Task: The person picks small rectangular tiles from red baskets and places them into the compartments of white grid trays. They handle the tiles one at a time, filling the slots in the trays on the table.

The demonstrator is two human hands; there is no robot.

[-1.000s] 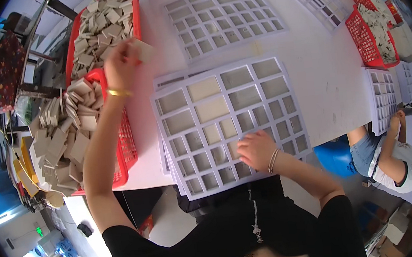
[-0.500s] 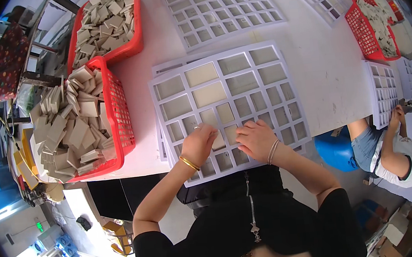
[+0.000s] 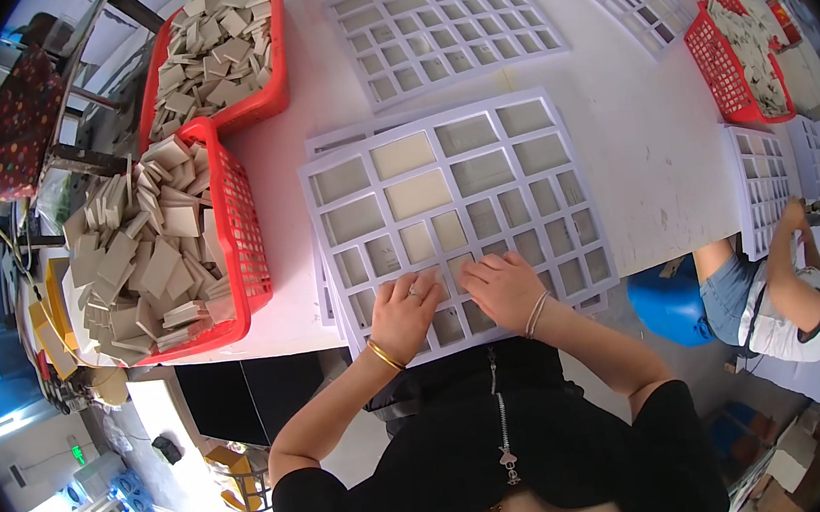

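Both hands on the near edge of the white grid tray (image 3: 454, 201), which lies on the white bench (image 3: 638, 142) atop another like it. Left hand (image 3: 406, 311) flat, fingers loosely together, pressing on the lower cells; right hand (image 3: 503, 286) just beside it, fingers curled down onto a cell, whether pinching a tile cannot be told. Red basket of beige tiles (image 3: 243, 234) left of the tray.

Left hand (image 3: 406, 308) and right hand (image 3: 503, 286) rest side by side on the white grid tray (image 3: 455, 211), perhaps pressing a tile.
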